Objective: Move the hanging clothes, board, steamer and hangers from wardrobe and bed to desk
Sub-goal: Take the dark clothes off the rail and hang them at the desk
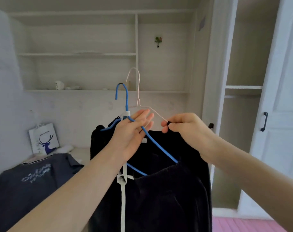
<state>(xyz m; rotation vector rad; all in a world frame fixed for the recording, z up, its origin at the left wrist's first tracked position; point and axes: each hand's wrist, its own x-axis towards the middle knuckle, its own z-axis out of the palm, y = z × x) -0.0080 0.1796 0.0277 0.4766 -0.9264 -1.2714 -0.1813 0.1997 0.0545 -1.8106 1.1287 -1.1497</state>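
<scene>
Left hand: we are holding our left hand (132, 136) under the blue foam-covered wire hanger (125, 104), fingers mostly straight with the hanger's sloping arm lying across them, and we cannot tell whether the thumb is clamping it.
Right hand: we are pinching a fold of the dark navy garment (167, 190) at its shoulder with our right hand (185, 129), thumb and forefinger closed together on the cloth, just beside the thin pale pink wire hanger (137, 87).
Clothes: the dark garments are hanging on both hangers in the air at 6 o'clock, a white drawstring (123, 195) trailing down the front.
Wardrobe: the white open wardrobe (242, 87) is standing at 2 o'clock, and what we are seeing of its rail is bare.
Bed: a grey printed T-shirt (33, 178) is lying on the bed (82, 153) at 8 o'clock, with a white deer-print paper bag (43, 139) behind it.
Progress: we are judging the task as early to midway; one load of clothes is in our hands, not yet set on the bench.
Left to do: no bench, board or steamer is showing here, so we are counting those, plus the shirt on the bed, as still to move.
</scene>
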